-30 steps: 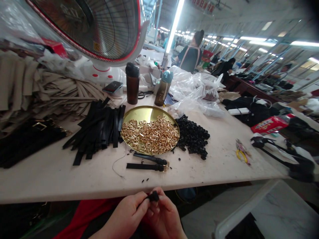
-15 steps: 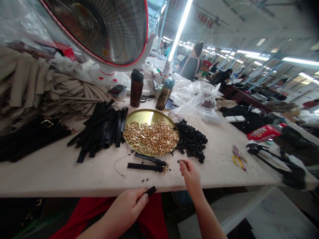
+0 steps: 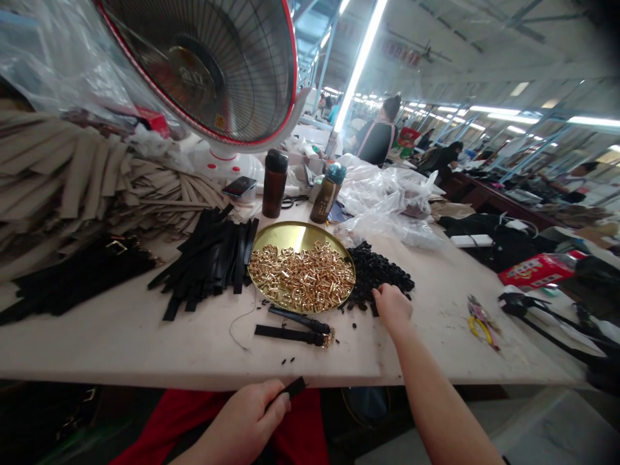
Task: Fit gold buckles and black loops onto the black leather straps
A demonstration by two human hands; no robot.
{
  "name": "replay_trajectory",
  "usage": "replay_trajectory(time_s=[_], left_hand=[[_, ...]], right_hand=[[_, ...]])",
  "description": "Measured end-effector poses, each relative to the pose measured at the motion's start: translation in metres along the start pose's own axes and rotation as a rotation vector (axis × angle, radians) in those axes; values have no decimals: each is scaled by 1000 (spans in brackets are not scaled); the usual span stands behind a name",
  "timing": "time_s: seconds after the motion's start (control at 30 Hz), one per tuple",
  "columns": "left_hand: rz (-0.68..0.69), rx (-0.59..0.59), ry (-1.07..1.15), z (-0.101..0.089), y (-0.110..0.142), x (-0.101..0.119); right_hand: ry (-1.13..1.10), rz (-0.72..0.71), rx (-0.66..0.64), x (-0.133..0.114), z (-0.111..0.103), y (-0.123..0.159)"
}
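Below the table's front edge, my left hand [image 3: 256, 413] is closed around a short black strap [image 3: 294, 387], whose end sticks out past the thumb. My right hand [image 3: 394, 311] reaches to the near edge of a heap of small black loops [image 3: 378, 268]. Its fingers are pressed together there; what they pinch is hidden. Left of that heap, a round gold tray [image 3: 285, 232] carries many small gold buckles [image 3: 310, 278]. In front of the tray lie two black straps with buckles [image 3: 290, 334]. A bundle of plain black straps [image 3: 213, 265] lies to its left.
A fan [image 3: 208, 71] stands at the back left beside stacked beige strips [image 3: 92, 171]. Two bottles, one brown [image 3: 275, 187], stand behind the tray. Clear plastic bags [image 3: 387, 194] lie behind the loops. Yellow-handled pliers [image 3: 480, 328] and a red package [image 3: 537, 270] are at right.
My right hand has moved forward and right, from above the bare tabletop to the heap of black loops. My left hand still holds the strap. The view has shifted slightly.
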State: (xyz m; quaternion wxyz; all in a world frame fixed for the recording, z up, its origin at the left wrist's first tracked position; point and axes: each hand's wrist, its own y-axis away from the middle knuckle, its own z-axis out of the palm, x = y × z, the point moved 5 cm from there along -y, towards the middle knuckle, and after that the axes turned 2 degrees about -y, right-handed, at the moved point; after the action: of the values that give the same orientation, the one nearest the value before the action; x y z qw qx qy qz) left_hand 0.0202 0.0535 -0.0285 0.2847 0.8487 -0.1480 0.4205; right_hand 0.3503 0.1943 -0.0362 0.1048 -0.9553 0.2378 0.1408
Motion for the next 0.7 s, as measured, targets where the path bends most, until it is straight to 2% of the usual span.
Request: replay_trajectory(time_s=[0.17, 0.3, 0.43, 0.53, 0.6, 0.63, 0.7], left_hand=[[-3, -5, -6, -1, 1, 0], [17, -3, -14, -3, 3, -2], [36, 32, 5, -12, 4, 1], [52, 89, 15, -23, 4, 13], [97, 148, 64, -30, 2, 23], [124, 169, 99, -33, 1, 28], [158, 197, 124, -35, 0, 32]], right_hand=[[-40, -23, -26, 0, 2, 1], [-186, -55, -15, -3, -10, 9], [-418, -102, -76, -20, -23, 41], [-750, -105, -275, -48, -20, 91], [-1200, 29, -508, -70, -12, 132], [-1353, 107, -608, -81, -9, 151], [-1507, 228, -743, -99, -4, 182]])
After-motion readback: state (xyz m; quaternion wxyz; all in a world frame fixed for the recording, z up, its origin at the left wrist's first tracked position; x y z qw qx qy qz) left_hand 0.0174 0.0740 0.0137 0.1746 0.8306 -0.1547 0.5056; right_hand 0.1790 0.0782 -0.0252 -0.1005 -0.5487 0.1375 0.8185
